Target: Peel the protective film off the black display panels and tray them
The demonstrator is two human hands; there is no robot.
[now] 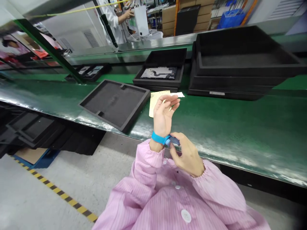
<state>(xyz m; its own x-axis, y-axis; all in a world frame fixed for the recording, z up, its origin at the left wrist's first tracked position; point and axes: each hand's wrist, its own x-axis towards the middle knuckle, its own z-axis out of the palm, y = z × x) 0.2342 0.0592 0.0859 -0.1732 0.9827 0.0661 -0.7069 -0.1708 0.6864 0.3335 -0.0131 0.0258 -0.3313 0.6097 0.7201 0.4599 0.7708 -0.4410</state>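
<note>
My left hand [164, 116] is raised over the front of the green bench, palm turned up and fingers loosely apart, with nothing in it. A bright blue wrist strap [158, 138] goes round that wrist, just above the pink cuff. Thumb and fingers of my right hand [188, 153] close on the strap's dark end piece [175, 141] beside the left wrist. Behind my left fingers lies a yellow paper note [154, 103], partly covered by the hand, with a white scrap [178, 95] at its right.
A black foam tray [115, 102] lies at an angle on the green bench [227, 127]. Behind it, another black tray [179, 76] holds a grey metal part [159, 72]. Large black trays [240, 72] are stacked at right. Across the bench stands a person in white [112, 19].
</note>
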